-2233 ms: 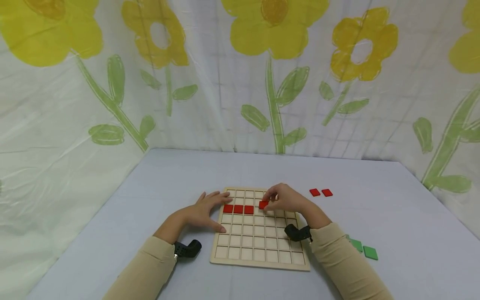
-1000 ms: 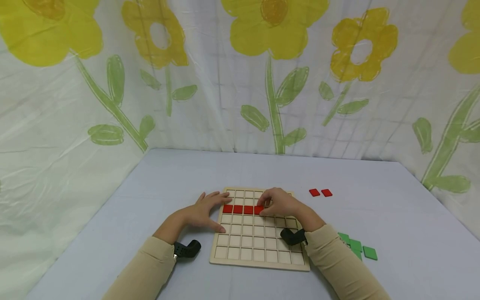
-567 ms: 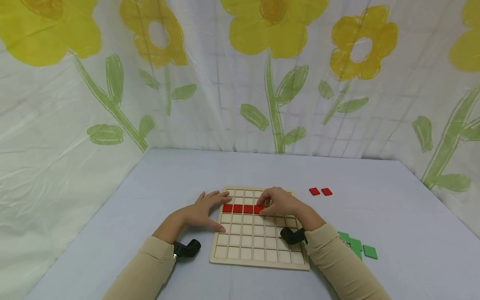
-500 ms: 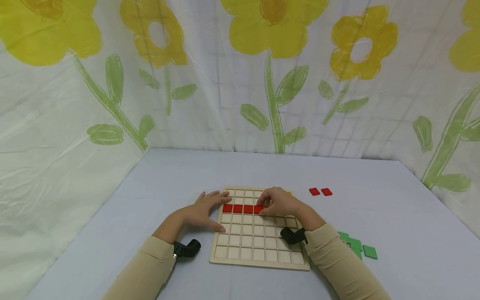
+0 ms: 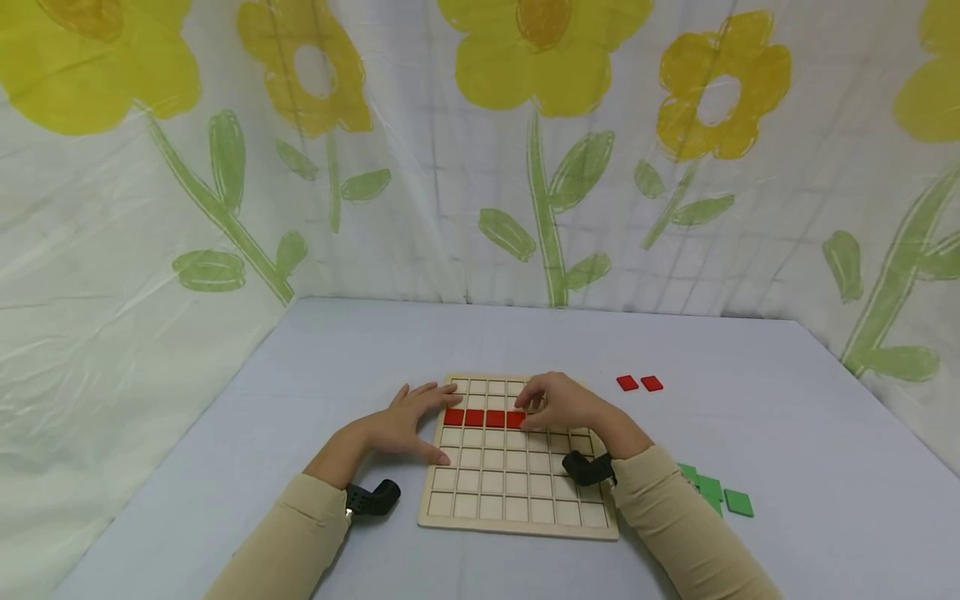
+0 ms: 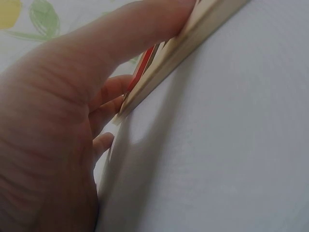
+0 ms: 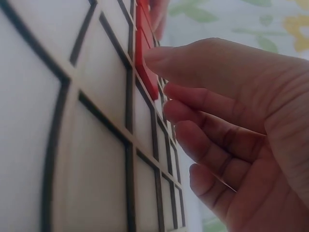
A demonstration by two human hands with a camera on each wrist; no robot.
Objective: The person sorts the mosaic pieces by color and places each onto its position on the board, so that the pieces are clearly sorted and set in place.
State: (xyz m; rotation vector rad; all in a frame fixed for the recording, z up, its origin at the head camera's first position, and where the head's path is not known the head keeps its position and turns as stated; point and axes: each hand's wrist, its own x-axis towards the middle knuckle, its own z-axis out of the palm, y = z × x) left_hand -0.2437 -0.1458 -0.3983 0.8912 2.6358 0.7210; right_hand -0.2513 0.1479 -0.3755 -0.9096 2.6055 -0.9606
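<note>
Pinched the fourth red tile [image 5: 514, 420] in its row on the board [image 5: 517, 527], well short of the bench's [image 5: 337, 358] far edge, with the right grip [image 5: 564, 406] nearly closed. Rested the left grip [image 5: 397, 427], spread, on the board's left edge. Was seemingly seating the tile; next called for release.

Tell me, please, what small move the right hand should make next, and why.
Probably, the right hand should gently press the rightmost red tile on the board flat before releasing it: the hand pinches that tile, which lines up with three other red tiles, but I cannot tell whether it is fully seated.
</note>
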